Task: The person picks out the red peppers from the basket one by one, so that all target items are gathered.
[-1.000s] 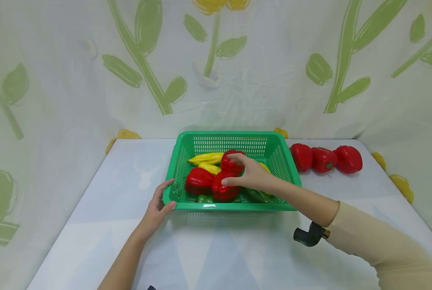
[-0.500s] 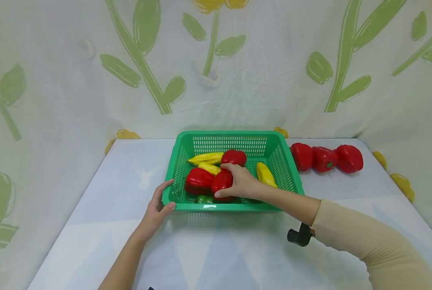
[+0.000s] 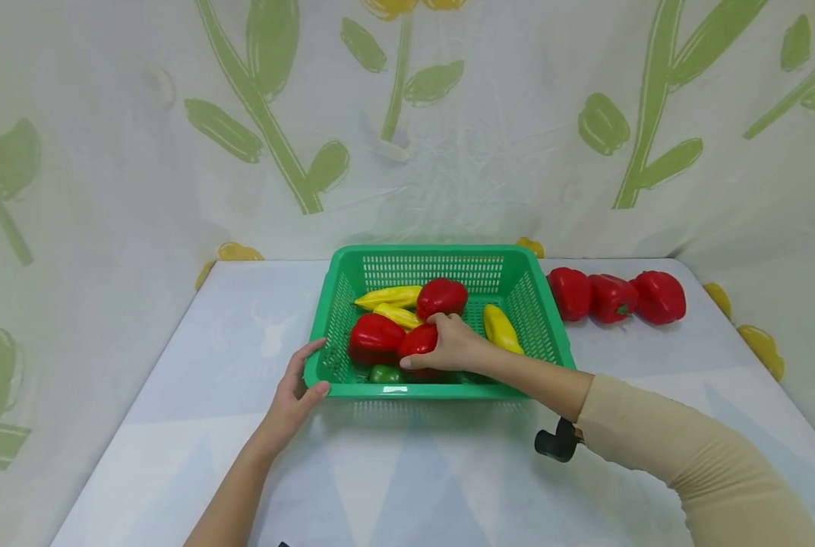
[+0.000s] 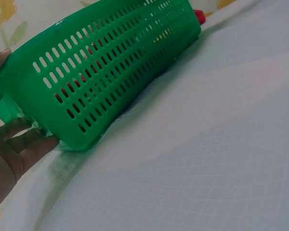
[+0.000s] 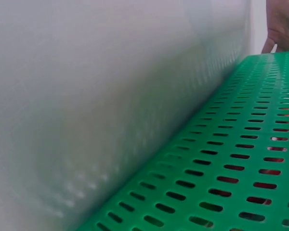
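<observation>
My right hand [image 3: 456, 346] is in the green plastic basket [image 3: 380, 390], its thumb and fingers curled round a red bell pepper [image 3: 417, 342]. The hand hides part of that pepper. Touching the basket's left front corner is my left hand [image 3: 294, 391], thumb on the rim and fingers along the side. In the left wrist view the left hand's fingers [image 4: 31, 139] lie against the slotted wall. Another red bell pepper [image 3: 374, 339] sits left of the gripped one, and a third red bell pepper [image 3: 441, 295] behind it. A green vegetable [image 3: 384, 374] shows near the front wall.
Yellow peppers [image 3: 390, 297] lie at the basket's back left, with one yellow pepper [image 3: 500, 329] at the right. Outside, a row of red bell peppers [image 3: 611, 298] stands on the white table [image 3: 407, 471], right of the basket. A patterned cloth [image 3: 475, 182] hangs behind.
The right hand has come down and slightly left, closing round the front red bell pepper. The yellow pepper at the right has come into view. The left hand stays at the basket's corner.
</observation>
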Available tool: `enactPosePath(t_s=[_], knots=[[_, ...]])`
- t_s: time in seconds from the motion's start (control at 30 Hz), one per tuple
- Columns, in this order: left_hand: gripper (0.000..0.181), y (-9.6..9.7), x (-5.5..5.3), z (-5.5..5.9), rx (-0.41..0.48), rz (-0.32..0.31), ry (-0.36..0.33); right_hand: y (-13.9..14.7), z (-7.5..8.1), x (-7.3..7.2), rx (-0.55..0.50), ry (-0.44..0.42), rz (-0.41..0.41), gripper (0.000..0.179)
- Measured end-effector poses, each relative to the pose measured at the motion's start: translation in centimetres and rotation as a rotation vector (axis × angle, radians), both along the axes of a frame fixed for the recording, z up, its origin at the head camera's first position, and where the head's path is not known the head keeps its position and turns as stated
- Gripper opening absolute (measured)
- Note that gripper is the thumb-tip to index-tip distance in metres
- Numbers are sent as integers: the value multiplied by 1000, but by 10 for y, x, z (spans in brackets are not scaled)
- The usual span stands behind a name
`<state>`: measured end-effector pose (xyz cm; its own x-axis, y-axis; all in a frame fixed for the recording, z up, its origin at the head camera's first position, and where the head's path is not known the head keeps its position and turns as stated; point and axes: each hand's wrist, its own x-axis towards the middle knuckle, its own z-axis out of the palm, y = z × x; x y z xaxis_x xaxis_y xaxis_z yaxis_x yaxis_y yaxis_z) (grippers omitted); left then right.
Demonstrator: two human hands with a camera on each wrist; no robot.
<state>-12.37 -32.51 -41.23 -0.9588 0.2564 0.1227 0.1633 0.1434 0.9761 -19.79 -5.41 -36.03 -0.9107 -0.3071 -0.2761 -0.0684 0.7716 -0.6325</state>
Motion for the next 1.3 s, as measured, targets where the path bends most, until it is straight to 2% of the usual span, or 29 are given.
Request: enactPosePath(t_s=[0.2,0.5,0.73,0.9,1.07,1.3], knots=[[59,0,0,0,-3,1,-5,-3,-4,-2,-28,15,-6,81],[59,1,0,2,-7,5,-7,10,2,-6,40,-11,111,88],[59,0,-1,1,-4,-2,-4,24,7,-5,30,0,176,86],[59,-1,-1,0,11,-11,-1,33,14,-5,-3,0,193,86],[59,-1,-1,-1,19,-16,3,41,20,-4,-81,-17,181,88],[59,-1,0,-1,18,-21,-1,50,31,-4,-173,29,166,84]])
